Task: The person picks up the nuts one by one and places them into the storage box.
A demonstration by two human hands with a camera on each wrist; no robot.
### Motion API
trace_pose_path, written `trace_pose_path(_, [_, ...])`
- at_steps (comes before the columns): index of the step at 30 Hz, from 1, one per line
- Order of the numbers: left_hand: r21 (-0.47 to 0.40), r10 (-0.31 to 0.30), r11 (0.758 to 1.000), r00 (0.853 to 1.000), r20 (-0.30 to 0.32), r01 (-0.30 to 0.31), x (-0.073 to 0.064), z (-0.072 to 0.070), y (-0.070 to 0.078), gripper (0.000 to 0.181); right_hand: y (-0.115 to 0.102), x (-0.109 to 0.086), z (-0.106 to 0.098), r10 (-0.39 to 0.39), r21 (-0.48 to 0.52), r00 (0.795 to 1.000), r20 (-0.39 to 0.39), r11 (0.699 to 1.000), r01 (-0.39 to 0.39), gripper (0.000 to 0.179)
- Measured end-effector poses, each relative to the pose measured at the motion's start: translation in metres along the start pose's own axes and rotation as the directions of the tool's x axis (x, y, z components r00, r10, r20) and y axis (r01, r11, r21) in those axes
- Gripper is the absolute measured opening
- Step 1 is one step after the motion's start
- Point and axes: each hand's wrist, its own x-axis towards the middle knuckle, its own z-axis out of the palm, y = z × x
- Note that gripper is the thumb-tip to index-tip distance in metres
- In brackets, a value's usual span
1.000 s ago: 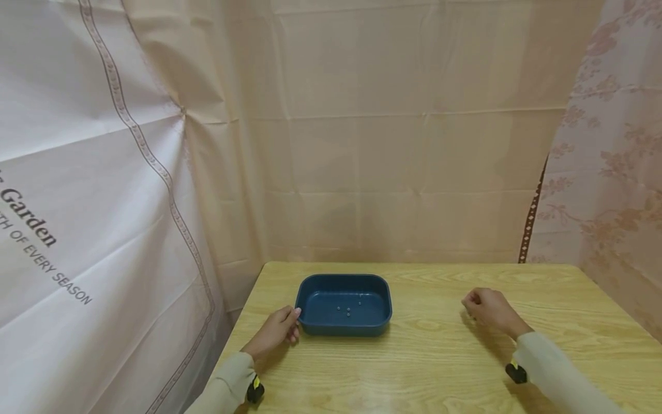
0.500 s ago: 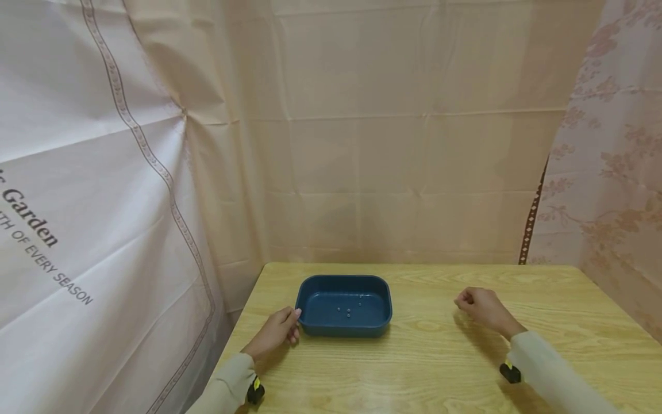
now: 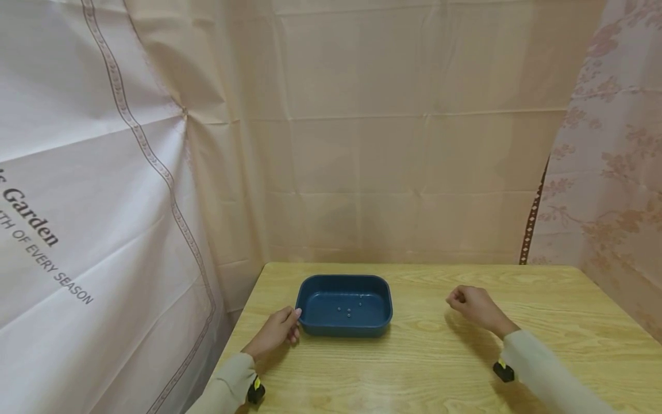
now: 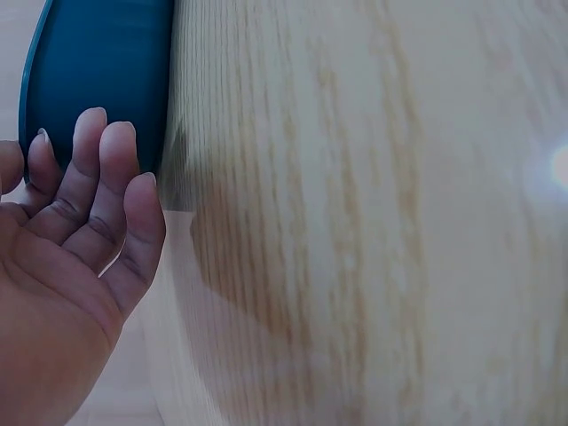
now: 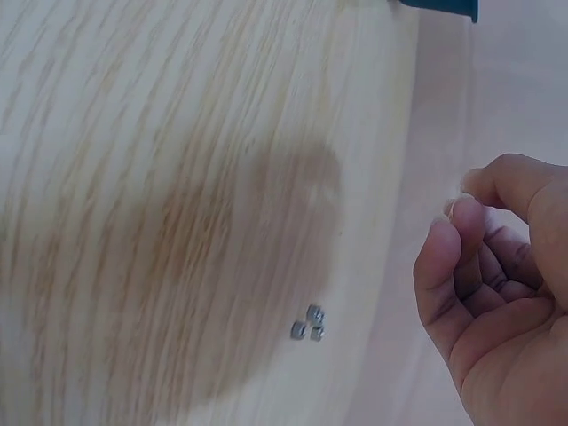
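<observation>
My left hand pinches the near left side of a dark blue rectangular tray between thumb and fingers. In the left wrist view its remaining fingers curve loosely beside the tray wall. Several small metal pieces, likely nuts, lie on the tray floor. To the right of the tray, my right hand hovers above the table, fingers curled, thumb and index tips together. Whether something small sits between those tips is hidden. Three small metal nuts lie on the table in the right wrist view, apart from the hand.
The wood-grain table carries the tray near its back left. A beige cloth hangs behind it. Printed cloths hang at the left and right sides. A corner of the tray shows in the right wrist view.
My right hand has moved left over the table, closer to the tray, its fingers still curled. The left hand and the tray have stayed in place.
</observation>
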Motion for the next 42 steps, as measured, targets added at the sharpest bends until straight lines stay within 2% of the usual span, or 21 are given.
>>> trace_pose_path(6, [0.043, 0.000, 0.999, 1.000, -0.008, 0.000, 0.002, 0.000, -0.004, 0.044, -0.009, 0.003, 0.002, -0.012, 0.014, 1.000, 0.005, 1.000, 0.012, 0.015])
trace_pose_path(15, [0.001, 0.004, 1.000, 1.000, 0.003, -0.004, 0.001, 0.000, -0.001, 0.045, -0.015, 0.008, 0.007, -0.001, 0.050, 1.000, 0.021, 0.999, 0.000, 0.016])
trace_pose_path(22, [0.008, -0.012, 1.000, 1.000, 0.015, 0.011, 0.000, -0.002, 0.000, 0.042, -0.020, 0.010, 0.010, -0.005, 0.074, 1.000, 0.028, 0.997, 0.003, 0.017])
trace_pose_path(30, [0.001, 0.013, 1.000, 0.999, 0.033, -0.013, 0.002, -0.003, -0.005, 0.046, -0.028, 0.012, 0.011, -0.020, 0.069, 0.999, 0.026, 0.997, 0.018, 0.015])
trace_pose_path(42, [0.005, 0.001, 1.000, 1.000, 0.027, -0.001, 0.002, -0.003, -0.004, 0.043, -0.037, 0.016, 0.018, -0.035, 0.080, 0.999, 0.039, 0.996, 0.032, 0.014])
